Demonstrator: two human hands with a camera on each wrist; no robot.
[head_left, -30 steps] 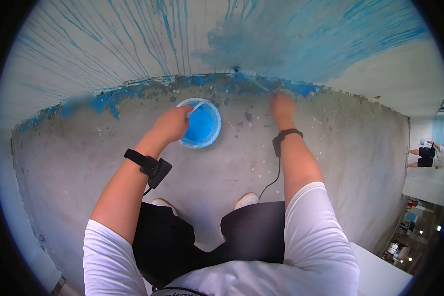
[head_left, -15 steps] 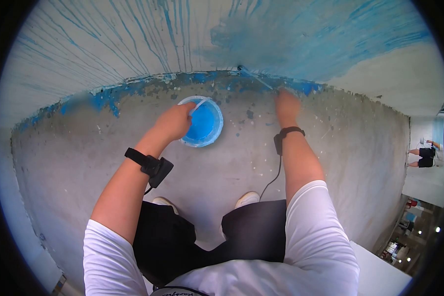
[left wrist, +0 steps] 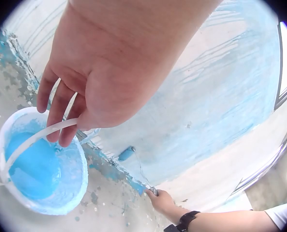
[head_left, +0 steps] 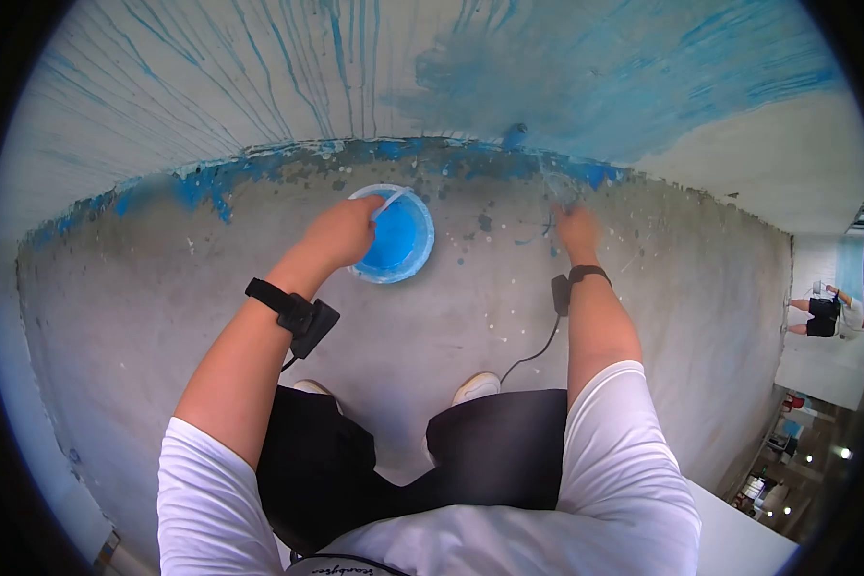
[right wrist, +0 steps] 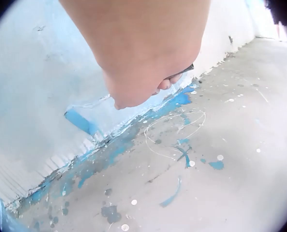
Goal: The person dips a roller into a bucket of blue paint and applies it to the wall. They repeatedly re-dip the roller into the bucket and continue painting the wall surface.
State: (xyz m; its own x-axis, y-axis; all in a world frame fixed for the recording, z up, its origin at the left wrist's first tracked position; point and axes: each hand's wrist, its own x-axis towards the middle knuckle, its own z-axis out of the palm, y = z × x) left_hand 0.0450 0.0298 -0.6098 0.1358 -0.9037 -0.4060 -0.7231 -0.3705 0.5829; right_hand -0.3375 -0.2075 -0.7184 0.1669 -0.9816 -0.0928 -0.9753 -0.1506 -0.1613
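Observation:
My left hand (head_left: 341, 235) grips the thin white handle (left wrist: 42, 132) of a white bucket (head_left: 424, 252). Light blue paint (left wrist: 34, 166) fills the lower part of the bucket, and its inner wall is smeared with it. Off to the right, my right hand (head_left: 578, 235) holds a paint roller by its dark grip (right wrist: 182, 71). The blue roller head (left wrist: 127, 153) lies against the foot of the painted wall, just above the floor line. In the right wrist view the hand hides most of the grip, while the roller head (right wrist: 80, 120) shows at its left.
Ahead, the pale wall (head_left: 739, 144) carries blue drips on the left and a broad blue patch towards the right. Blue splashes (right wrist: 170, 193) and white spots mark the grey concrete floor (head_left: 403, 336). A person in black shorts (head_left: 822, 317) appears at the far right.
My right hand has shifted right and a little back towards me. The roller head has travelled right along the wall's foot. The left hand and bucket have barely moved.

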